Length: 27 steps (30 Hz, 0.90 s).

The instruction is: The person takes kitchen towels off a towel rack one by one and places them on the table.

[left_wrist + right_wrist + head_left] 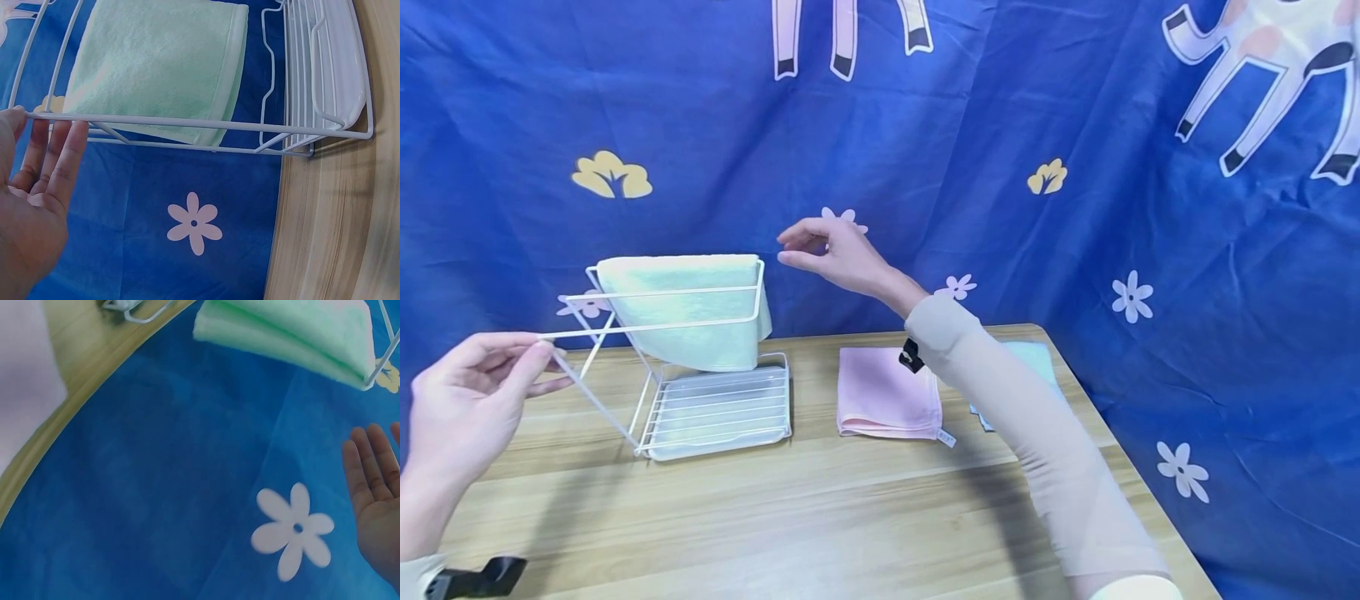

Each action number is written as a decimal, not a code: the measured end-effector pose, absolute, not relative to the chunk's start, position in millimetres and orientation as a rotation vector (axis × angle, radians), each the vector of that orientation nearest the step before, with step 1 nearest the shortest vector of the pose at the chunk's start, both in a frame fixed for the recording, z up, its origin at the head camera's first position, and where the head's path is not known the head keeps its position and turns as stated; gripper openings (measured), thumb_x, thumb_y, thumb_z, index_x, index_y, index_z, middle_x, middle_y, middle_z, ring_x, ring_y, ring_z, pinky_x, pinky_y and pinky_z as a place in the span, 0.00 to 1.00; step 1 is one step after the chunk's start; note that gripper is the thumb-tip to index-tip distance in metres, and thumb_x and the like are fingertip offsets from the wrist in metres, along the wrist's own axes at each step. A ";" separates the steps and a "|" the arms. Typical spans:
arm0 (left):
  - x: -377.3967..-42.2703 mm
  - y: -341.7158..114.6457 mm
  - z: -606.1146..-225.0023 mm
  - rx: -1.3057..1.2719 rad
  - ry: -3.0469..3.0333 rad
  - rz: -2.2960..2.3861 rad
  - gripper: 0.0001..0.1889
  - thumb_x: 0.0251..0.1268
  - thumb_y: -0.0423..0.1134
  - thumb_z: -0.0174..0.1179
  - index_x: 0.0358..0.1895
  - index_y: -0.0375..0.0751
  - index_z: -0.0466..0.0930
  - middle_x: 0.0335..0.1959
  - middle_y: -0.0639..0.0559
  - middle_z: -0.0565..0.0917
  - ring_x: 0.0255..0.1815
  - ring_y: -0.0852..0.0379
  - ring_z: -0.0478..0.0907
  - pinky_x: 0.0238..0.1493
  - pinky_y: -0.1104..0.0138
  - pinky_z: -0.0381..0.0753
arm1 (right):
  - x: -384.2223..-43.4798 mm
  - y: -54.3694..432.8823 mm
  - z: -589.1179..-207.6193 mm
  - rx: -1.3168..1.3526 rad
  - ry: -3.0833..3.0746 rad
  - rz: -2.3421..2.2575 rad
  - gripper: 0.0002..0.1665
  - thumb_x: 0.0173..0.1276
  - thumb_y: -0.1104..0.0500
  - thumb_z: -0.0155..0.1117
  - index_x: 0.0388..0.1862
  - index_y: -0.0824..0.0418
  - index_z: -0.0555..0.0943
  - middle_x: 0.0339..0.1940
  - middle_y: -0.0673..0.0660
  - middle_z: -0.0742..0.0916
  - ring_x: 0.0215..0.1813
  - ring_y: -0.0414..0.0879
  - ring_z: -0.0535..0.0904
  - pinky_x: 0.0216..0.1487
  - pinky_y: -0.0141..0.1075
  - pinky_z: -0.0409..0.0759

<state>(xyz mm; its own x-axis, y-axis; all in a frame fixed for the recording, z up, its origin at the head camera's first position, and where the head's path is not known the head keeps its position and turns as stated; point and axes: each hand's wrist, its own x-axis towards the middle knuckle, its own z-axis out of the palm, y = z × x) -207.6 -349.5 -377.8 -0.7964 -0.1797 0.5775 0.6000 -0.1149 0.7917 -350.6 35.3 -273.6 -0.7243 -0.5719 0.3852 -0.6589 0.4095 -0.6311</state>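
A pale green towel (692,312) hangs folded over the back bar of a white wire rack (715,323) on the left of the table. My left hand (475,400) pinches the rack's front corner between thumb and fingers; in the left wrist view the fingertips (75,134) lie against the white bar. To the right of the towel, my right hand (838,254) hovers in the air, apart from it, fingers loosely bent and holding nothing. In the right wrist view the towel's folded side (281,337) shows beyond the fingers.
A folded pink cloth (883,392) lies mid-table, right of the rack. A light blue cloth (1033,358) is partly hidden behind my right forearm. A white tray (722,417) sits in the rack's base. A blue printed curtain (910,167) stands close behind the table (775,525).
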 end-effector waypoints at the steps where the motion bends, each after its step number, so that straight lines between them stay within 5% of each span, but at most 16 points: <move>1: -208.0 -349.0 -377.8 -0.470 -1.639 -1.962 0.11 0.69 0.12 0.54 0.48 0.20 0.82 0.39 0.51 0.93 0.36 0.63 0.92 0.34 0.73 0.95 | -350.9 31.5 -272.5 1.122 -2.539 1.215 0.17 0.76 0.53 0.70 0.60 0.57 0.86 0.52 0.53 0.93 0.50 0.38 0.88 0.87 0.43 0.70; 2: -208.3 -348.6 -377.7 -0.473 -1.629 -1.972 0.11 0.69 0.12 0.54 0.48 0.20 0.82 0.39 0.50 0.93 0.36 0.63 0.92 0.34 0.73 0.95 | -351.6 27.4 -271.5 1.125 -2.535 1.216 0.17 0.76 0.53 0.71 0.60 0.57 0.86 0.52 0.53 0.93 0.50 0.38 0.88 0.86 0.39 0.70; 5: -208.6 -347.7 -377.8 -0.470 -1.617 -1.983 0.11 0.69 0.12 0.53 0.47 0.20 0.83 0.39 0.50 0.93 0.36 0.62 0.92 0.34 0.72 0.95 | -354.1 15.4 -269.7 1.125 -2.549 1.232 0.18 0.76 0.53 0.70 0.60 0.57 0.86 0.53 0.53 0.92 0.51 0.38 0.88 0.61 0.29 0.87; 7: -208.1 -347.8 -377.8 -0.459 -1.633 -1.967 0.11 0.69 0.12 0.54 0.47 0.21 0.83 0.39 0.50 0.93 0.36 0.63 0.92 0.34 0.73 0.95 | -355.8 7.4 -268.9 1.113 -2.574 1.245 0.18 0.77 0.53 0.70 0.61 0.57 0.86 0.54 0.53 0.92 0.52 0.39 0.88 0.56 0.25 0.87; 27: -209.1 -347.6 -379.6 -0.435 -1.614 -1.959 0.10 0.69 0.11 0.53 0.47 0.18 0.82 0.39 0.49 0.93 0.36 0.62 0.91 0.34 0.74 0.95 | -365.4 -47.5 -274.1 1.057 -2.753 1.203 0.19 0.76 0.48 0.71 0.62 0.51 0.85 0.57 0.49 0.90 0.54 0.35 0.86 0.53 0.18 0.84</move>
<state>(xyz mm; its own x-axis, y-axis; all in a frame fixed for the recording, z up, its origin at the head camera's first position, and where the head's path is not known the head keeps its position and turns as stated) -209.1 -347.6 -379.6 -0.7915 -0.2123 0.5731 0.6031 -0.1197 0.7886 -365.4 -47.5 -274.1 -0.7789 -0.5897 0.2135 -0.5574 0.4947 -0.6668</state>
